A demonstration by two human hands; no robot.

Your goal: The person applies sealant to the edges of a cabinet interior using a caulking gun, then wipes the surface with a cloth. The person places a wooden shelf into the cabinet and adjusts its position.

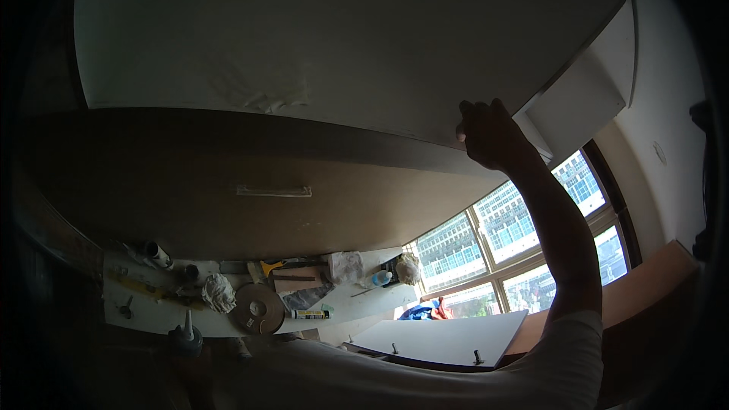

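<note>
My right hand (pixel 492 135) is raised to the lower edge of a large pale cabinet panel (pixel 342 38). Its fingers are bent and closed against that edge, and whatever they may hold is hidden. Low on the left, in deep shadow, my left hand (pixel 199 373) is closed around a sealant tube (pixel 187 340), whose pale tapered nozzle points upward. Wrinkled smears of whitish material (pixel 275 102) lie on the panel near its lower edge. Below that edge runs a brown board (pixel 190 216) with a pale handle-like strip (pixel 274 191) on it.
A cluttered white surface holds a roll of brown edging tape (pixel 258 309), crumpled white paper (pixel 219 293), a yellow-handled scraper (pixel 271 266), another sealant tube (pixel 311 314) and a light blue bottle (pixel 381 279). At the right are bright windows (pixel 501 220) and a white board with pegs (pixel 448 336).
</note>
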